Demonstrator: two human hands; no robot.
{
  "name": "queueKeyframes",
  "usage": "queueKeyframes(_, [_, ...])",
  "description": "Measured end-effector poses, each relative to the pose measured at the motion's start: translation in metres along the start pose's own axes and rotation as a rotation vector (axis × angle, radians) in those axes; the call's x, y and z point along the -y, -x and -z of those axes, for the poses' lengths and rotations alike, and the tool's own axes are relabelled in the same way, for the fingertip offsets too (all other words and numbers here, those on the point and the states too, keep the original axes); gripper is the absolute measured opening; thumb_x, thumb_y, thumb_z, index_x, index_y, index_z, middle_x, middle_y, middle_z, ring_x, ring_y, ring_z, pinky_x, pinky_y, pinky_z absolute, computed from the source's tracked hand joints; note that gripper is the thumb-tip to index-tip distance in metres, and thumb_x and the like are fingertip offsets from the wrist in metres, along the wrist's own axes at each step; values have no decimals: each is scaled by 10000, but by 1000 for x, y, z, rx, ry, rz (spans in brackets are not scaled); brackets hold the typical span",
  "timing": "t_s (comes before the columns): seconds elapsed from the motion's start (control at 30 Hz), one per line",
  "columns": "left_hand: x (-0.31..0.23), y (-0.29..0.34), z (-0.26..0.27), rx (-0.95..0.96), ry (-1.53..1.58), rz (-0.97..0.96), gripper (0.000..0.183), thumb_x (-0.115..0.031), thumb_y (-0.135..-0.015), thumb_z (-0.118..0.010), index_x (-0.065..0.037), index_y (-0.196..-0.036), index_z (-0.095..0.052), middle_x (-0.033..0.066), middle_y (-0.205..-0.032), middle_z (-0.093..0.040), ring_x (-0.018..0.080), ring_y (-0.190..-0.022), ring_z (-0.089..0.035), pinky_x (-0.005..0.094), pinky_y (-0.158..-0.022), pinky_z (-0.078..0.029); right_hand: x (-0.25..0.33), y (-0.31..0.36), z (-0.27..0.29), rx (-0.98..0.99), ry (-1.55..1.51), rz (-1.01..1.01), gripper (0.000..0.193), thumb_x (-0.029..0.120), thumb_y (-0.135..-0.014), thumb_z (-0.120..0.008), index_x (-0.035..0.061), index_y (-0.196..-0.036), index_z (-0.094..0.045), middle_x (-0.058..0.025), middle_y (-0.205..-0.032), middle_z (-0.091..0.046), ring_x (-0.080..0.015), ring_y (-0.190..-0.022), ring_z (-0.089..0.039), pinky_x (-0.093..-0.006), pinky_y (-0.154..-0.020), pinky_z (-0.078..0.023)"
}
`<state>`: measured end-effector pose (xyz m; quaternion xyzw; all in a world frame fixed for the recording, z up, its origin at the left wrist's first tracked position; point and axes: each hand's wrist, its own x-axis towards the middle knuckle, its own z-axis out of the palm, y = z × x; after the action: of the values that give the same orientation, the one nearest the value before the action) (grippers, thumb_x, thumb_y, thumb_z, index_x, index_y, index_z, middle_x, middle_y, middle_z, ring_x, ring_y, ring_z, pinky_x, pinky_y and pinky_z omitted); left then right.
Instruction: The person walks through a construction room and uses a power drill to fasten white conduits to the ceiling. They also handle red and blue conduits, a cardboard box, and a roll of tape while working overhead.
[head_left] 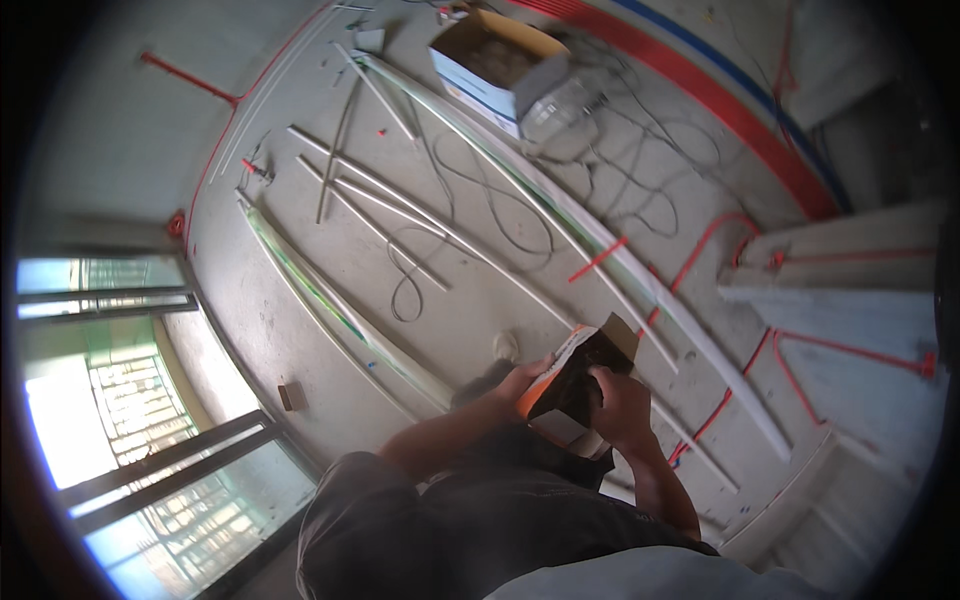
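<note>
A small orange and white cardboard box (pixel 556 378) is held in front of my body with its flaps standing up. My left hand (pixel 527 384) is closed around the box's left side. Over its right side, my right hand (pixel 618 404) reaches in with the fingers curled and pressed together. What those fingers hold, if anything, is hidden in the dark inside. The box's contents are too dark to make out.
Several pale pipes (pixel 400 215) lie crossed on the concrete floor, beside long plastic-wrapped bundles (pixel 320 295). A larger open carton (pixel 470 88) stands at the far side near loose cables (pixel 665 140). Red conduit (pixel 700 250) runs along the floor at right. Windows (pixel 150 420) are at left.
</note>
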<state>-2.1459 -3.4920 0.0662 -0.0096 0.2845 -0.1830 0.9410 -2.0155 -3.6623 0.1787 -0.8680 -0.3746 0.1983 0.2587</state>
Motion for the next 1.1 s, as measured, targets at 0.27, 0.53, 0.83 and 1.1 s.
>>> queueKeyframes(0.27, [-194, 57, -31, 254, 46, -287, 602, -424, -964, -597, 14, -1374, -547, 207, -1315, -638, 345, -1168, -643, 484, -1041, -494, 125, -207, 9, 128, 14, 291, 313, 74, -748, -727, 58, -1047, -634, -169, -854, -680, -393, -779, -664, -500, -679, -522])
queueKeyframes(0.53, [-397, 76, -88, -371, -864, -1000, 736, -616, -1054, -256, -55, -1506, -407, 173, -1436, -545, 328, -1266, -574, 477, -1105, -446, 175, -474, -4, 324, -611, 427, 316, 17, -905, -658, 11, -1222, -655, -143, -937, -728, -244, -847, -718, -337, -754, -551])
queueKeyframes(0.83, [-613, 107, -188, -298, 28, -1287, 365, -310, -1114, -310, -76, -1291, -528, 101, -1208, -647, 207, -1091, -640, 352, -932, -548, 315, -759, 4, 710, -641, 459, 230, 13, -986, -565, -37, -1189, -662, -141, -1011, -733, -184, -935, -713, -315, -804, -553])
queueKeyframes(1.1, [-880, 119, -167, -298, -121, -1230, 373, -341, -1102, -335, -79, -1300, -511, 93, -1241, -620, 217, -1095, -625, 376, -962, -524, 408, -982, -48, 439, -479, 555, 162, 60, -919, -694, 4, -1068, -725, -128, -930, -736, -184, -844, -717, -305, -748, -560])
